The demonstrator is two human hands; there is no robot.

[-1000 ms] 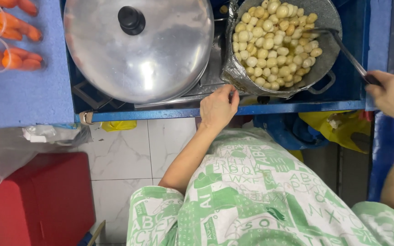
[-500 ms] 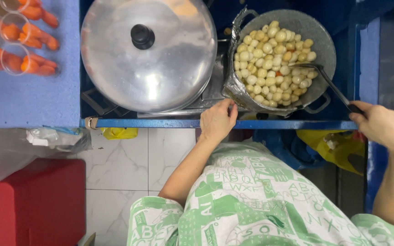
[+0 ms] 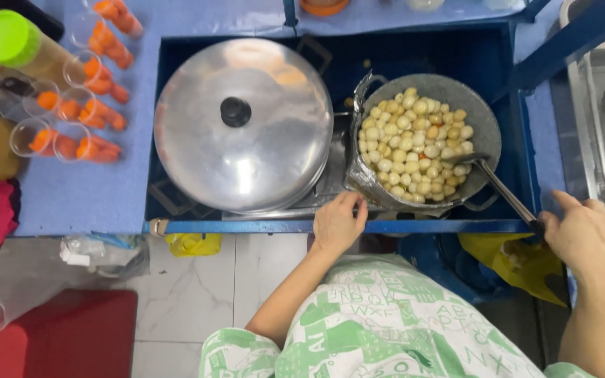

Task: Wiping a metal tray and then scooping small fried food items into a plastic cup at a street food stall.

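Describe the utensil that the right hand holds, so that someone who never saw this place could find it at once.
Start at the blue stove recess, where a big domed metal lid sits left of a grey pan full of pale round balls. The utensil is the long dark-handled metal ladle slanting from the right hand into that pan's right side. Nothing else reaches into the pan.
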